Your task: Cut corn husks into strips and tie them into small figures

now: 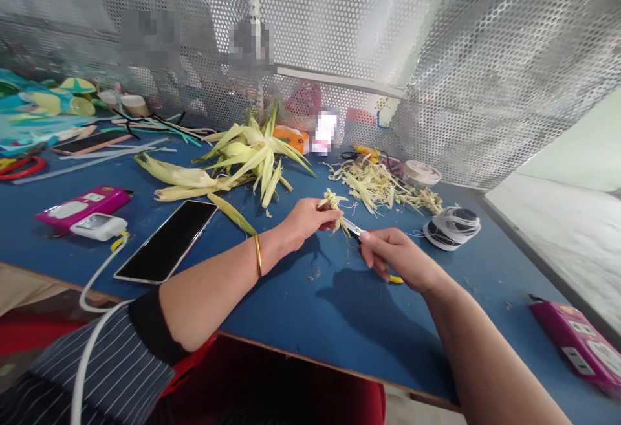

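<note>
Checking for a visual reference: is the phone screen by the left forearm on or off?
Off: the phone lies face-up, its screen black.

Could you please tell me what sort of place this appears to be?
It looks like a handicraft work area, perhaps in a small workshop: a blue table bears a heap of pale husk-like strips and a wound bundle of white thread, and the right hand holds a cutting tool.

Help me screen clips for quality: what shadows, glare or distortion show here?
Head view: a soft shadow below the right hand on the blue table; head view: pale glare on the perforated screen, partly pixelated; head view: apparent wide-angle stretching toward the edges.
</note>
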{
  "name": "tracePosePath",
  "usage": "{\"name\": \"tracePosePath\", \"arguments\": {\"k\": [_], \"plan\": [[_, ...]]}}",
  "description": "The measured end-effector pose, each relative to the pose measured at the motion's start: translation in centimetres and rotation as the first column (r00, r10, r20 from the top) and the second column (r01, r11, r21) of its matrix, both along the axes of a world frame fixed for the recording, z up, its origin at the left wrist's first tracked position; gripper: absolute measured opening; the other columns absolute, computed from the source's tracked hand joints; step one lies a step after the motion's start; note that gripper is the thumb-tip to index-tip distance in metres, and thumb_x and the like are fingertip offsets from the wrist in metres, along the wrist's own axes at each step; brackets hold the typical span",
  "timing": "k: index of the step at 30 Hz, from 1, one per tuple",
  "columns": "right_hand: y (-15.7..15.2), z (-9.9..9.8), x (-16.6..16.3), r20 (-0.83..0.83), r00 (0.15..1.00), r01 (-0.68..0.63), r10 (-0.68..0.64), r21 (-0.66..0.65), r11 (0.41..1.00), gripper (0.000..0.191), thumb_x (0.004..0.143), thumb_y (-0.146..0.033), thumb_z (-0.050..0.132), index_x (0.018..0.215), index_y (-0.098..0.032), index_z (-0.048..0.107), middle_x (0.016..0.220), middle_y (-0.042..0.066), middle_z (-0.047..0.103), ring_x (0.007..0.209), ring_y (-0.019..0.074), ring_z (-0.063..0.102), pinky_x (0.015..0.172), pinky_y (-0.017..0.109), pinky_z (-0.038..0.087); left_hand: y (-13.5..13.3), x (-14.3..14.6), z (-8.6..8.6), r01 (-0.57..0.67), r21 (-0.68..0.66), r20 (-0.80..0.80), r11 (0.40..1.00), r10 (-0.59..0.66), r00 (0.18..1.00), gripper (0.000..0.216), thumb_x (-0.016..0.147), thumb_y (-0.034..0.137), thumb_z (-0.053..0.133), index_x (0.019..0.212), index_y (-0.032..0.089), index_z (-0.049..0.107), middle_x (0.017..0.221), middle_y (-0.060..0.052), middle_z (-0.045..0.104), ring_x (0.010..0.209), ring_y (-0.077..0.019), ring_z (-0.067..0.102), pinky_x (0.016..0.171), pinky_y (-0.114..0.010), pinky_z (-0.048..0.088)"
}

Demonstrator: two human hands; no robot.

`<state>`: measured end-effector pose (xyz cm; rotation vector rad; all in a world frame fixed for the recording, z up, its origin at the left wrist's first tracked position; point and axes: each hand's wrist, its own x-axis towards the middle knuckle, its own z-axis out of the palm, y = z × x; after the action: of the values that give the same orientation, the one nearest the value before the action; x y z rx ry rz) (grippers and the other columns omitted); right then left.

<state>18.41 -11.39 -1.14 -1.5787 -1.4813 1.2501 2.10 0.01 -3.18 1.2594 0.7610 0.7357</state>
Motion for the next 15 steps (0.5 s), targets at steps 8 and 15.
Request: {"name": "tracePosePath", "arguments": {"k": [8,15], "plan": [[1.4,-1.4,0.0,-0.062,0.924,0.377,-0.377,0.302,0.875,0.046,0.068,-0.060,0.073,0.083,-0.017,0.068,0.067,0.000,0.062,0.061,0.0135,0.052,0.057,0.026,0.039,-1.4,-0.2,0.6,0.199,0.037,-0.058,0.979,-0.197,0.979,0.025,0.062,0.031,0.081,0.059,0.015,0.063,0.057,0.001,0.059,0.056,-0.0098,0.051,0.062,-0.027,0.043],[1.3,-1.2,-1.4,-0.247,0.930,0.319,-0.273,0.167,0.933,0.040,0.059,-0.050,0.081,0.078,-0.017,0.068,0.074,0.002,0.069,0.073,0.0179,0.061,0.071,0.031,0.045,-1.9,-0.1,0.4,0.313,0.018,-0.105,0.950,-0.310,0.945,0.018,0.059,0.025,0.080,0.057,0.016,0.065,0.055,0.003,0.055,0.056,-0.0105,0.051,0.062,-0.027,0.043]]}}
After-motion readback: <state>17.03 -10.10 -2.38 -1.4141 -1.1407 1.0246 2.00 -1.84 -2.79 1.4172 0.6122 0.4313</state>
